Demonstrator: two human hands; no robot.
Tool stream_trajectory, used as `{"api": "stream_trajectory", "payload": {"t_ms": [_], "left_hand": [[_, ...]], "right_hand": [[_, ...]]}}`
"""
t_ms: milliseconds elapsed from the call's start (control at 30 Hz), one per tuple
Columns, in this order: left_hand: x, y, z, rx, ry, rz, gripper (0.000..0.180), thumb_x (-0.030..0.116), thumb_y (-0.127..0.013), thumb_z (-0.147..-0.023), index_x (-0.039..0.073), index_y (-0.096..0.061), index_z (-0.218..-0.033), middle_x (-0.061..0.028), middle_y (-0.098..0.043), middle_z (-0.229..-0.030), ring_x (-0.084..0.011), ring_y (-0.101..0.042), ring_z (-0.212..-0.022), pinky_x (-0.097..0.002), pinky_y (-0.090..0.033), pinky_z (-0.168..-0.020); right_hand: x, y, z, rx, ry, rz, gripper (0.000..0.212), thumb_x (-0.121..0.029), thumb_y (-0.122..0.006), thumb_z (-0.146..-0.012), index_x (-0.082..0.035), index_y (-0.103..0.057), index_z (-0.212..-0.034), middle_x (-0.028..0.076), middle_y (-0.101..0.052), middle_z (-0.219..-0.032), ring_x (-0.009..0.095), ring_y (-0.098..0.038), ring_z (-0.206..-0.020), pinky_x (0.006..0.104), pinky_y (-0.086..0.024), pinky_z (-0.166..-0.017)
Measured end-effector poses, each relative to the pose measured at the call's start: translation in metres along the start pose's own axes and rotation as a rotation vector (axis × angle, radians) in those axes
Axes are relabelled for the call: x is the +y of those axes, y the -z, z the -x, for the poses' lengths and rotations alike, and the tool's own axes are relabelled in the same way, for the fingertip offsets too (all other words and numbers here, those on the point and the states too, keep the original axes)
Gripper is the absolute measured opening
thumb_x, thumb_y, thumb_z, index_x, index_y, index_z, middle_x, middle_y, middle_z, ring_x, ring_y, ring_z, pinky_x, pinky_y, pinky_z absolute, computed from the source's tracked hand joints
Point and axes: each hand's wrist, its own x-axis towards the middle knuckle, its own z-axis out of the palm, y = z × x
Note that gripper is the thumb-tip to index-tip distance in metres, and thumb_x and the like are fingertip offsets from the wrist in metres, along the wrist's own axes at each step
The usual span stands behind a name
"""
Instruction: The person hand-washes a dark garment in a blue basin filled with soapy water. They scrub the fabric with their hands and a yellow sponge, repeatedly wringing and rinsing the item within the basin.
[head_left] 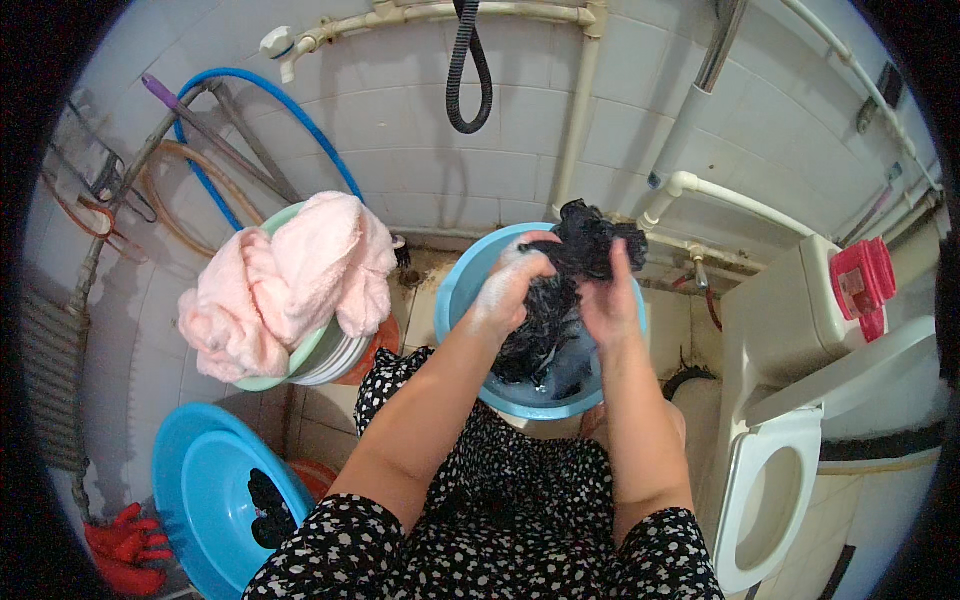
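Observation:
Both hands are over a light blue basin (460,290) holding soapy water. My left hand (508,288), with suds on its back, is closed on the edge of a wet black ruffled cloth (590,240). Opposite it, my right hand (610,300) grips the same cloth, thumb up, its fingers partly hidden behind the fabric. The bunched upper part is lifted above the rim, while black fabric (540,330) hangs below into the foamy water. I cannot tell what garment it is.
Pink fluffy fabric (300,270) is heaped on a pale green basin at left. A larger blue tub (190,480) contains a black item (268,508); red gloves (128,550) lie beside it. At right stands a toilet (770,490). Pipes (460,12) and a blue hose (290,105) line the wall.

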Motion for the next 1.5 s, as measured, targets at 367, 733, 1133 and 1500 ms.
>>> {"api": "stream_trajectory", "payload": {"t_ms": [367, 733, 1133, 1500], "left_hand": [[0.001, 0.017, -0.001, 0.060, -0.289, -0.727, 0.026, 0.001, -0.052, -0.069, 0.004, -0.059, -0.094, -0.0029, -0.056, -0.079, -0.0118, -0.052, -0.071, -0.0260, -0.044, -0.065], [-0.017, -0.020, 0.013, 0.135, -0.026, 0.061, 0.044, 0.003, -0.047, -0.072, -0.001, -0.053, -0.116, -0.0116, -0.060, -0.101, -0.0204, -0.058, -0.096, -0.0328, -0.048, -0.086], [-0.017, -0.022, 0.017, 0.115, -0.106, -0.309, 0.036, 0.010, -0.054, -0.078, -0.005, -0.061, -0.110, -0.0092, -0.062, -0.102, -0.0159, -0.056, -0.091, -0.0288, -0.044, -0.083], [-0.015, -0.005, 0.016, -0.232, -0.508, -0.897, 0.104, 0.022, -0.077, -0.073, 0.012, -0.004, -0.146, -0.0177, -0.034, -0.136, -0.0319, -0.038, -0.124, -0.0434, -0.028, -0.107]], "right_hand": [[-0.047, 0.013, 0.004, 0.159, 0.191, 0.168, 0.026, -0.002, -0.062, -0.073, -0.008, -0.054, -0.096, 0.006, -0.060, -0.093, 0.019, -0.061, -0.079, 0.0365, -0.052, -0.074], [-0.006, -0.011, 0.005, 0.103, 0.799, 1.016, 0.032, -0.009, -0.058, -0.081, -0.006, -0.063, -0.113, 0.016, -0.057, -0.114, 0.030, -0.048, -0.116, 0.0377, -0.037, -0.099], [0.006, 0.000, -0.007, 0.070, -0.072, 0.370, 0.051, -0.045, -0.055, -0.090, -0.007, -0.055, -0.124, 0.011, -0.055, -0.126, 0.025, -0.051, -0.117, 0.0370, -0.039, -0.098], [-0.040, -0.006, 0.012, 0.079, 0.091, 0.305, 0.035, -0.014, -0.069, -0.077, -0.005, -0.058, -0.108, 0.008, -0.065, -0.095, 0.019, -0.064, -0.081, 0.0323, -0.052, -0.071]]}}
